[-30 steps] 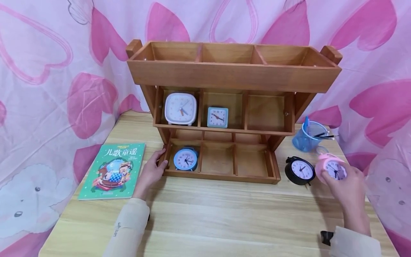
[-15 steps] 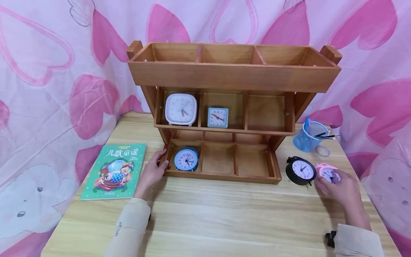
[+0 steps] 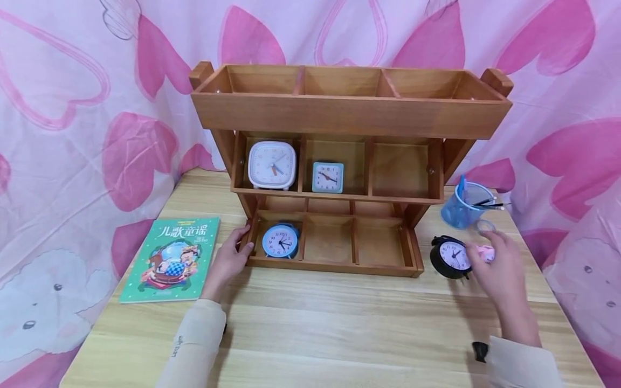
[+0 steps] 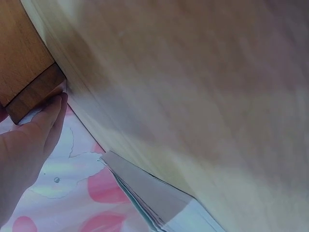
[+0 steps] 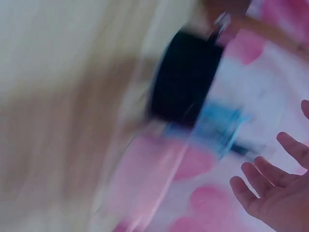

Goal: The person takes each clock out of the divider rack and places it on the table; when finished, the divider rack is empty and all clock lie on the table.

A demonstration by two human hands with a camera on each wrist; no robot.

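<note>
At the lower left end of the wooden shelf point(image 3: 335, 268), my left hand point(image 3: 232, 263) holds the side panel, fingers behind and thumb at the front. In the left wrist view my left hand point(image 4: 29, 150) meets the shelf corner point(image 4: 36, 92). My right hand point(image 3: 499, 275) hovers over the table with fingers spread, holding nothing. A pink alarm clock point(image 3: 485, 253) shows partly behind it, with the black alarm clock point(image 3: 450, 257) just left. In the right wrist view the black clock point(image 5: 186, 77) and pink clock point(image 5: 145, 179) are blurred, apart from my right hand point(image 5: 280, 193).
The shelf carries a white clock point(image 3: 272, 165) and a small square teal clock point(image 3: 328, 178) in the middle tier, and a blue alarm clock point(image 3: 280, 241) at bottom left. A green book point(image 3: 170, 258) lies left. A blue mesh pen cup point(image 3: 458, 211) and a roll of tape point(image 3: 485, 226) stand right.
My right hand has set the pink alarm clock down beside the black one, let go of it, and moved up and left. The left hand has stayed on the shelf.
</note>
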